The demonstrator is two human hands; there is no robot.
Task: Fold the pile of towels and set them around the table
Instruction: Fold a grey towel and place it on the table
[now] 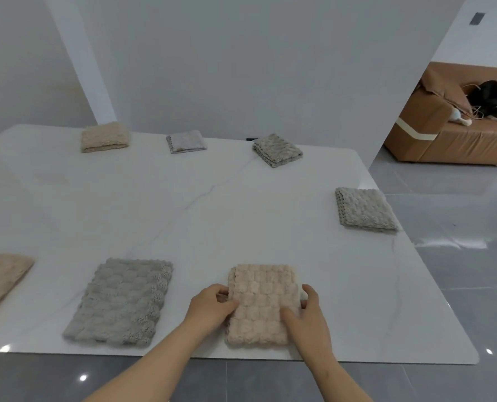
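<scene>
The folded pink towel lies flat near the front edge of the table, a little right of the middle, its short side almost at the rim. It is a plush rectangle with a puffy checked weave and a scalloped left border. The left hand grasps its left edge, thumb on top and fingers curled at the border. The right hand pinches the right edge the same way, thumb lying across the nap. Just to the left, along the same front edge, lies a big grey towel, folded into a wider rectangle with the same bubbly texture. A tan towel lies at the left edge, partly cut off by the view. A square grey towel lies by the right edge. Along the far edge lie a knobbly grey towel near the right corner, a small pale towel in the middle and a thick beige towel to the left. The table top is glossy white stone with faint grey veins and rounded corners. Around it are shiny grey floor tiles and plain white walls. To the far right stands a brown leather sofa with dark clothes heaped on its seat.
</scene>
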